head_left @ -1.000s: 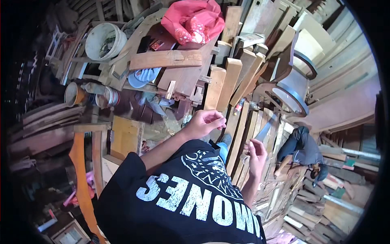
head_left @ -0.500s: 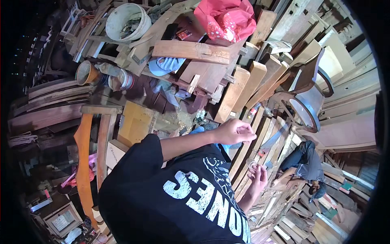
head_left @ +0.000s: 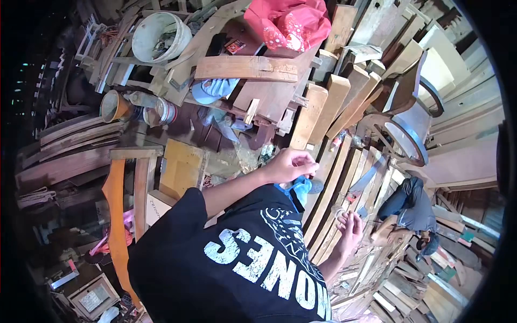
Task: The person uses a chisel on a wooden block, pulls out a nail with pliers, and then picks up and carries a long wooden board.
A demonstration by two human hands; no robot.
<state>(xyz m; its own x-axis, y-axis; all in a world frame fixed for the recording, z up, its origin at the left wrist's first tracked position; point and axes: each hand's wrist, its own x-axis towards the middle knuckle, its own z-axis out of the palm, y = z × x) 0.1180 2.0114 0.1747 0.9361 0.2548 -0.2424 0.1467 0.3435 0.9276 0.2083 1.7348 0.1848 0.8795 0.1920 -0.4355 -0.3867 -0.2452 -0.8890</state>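
My left hand (head_left: 291, 164) is closed, thumb and fingertips pressed together, near a blue cloth (head_left: 301, 189) at my waist; whatever lies between the fingertips is too small to make out. Lower and to the right, my right hand (head_left: 351, 229) has its fingers curled at a small pale ring (head_left: 339, 212) that looks like a roll of tape. Long planks (head_left: 329, 185) lie beneath and beyond both hands. Beside them is a hand saw (head_left: 369, 176) with a red part at its handle end.
A person (head_left: 412, 212) crouches at the right among timber pieces. A wooden chair frame (head_left: 404, 140) stands behind. On the bench are a curved wood piece (head_left: 245, 69), a blue cap (head_left: 212, 90) and a red bag (head_left: 291, 24). A white bucket (head_left: 161, 37) stands farther left.
My left hand has shifted left and slightly up in view, away from my right hand. The right hand has moved slightly right, and the whole scene has shifted a little.
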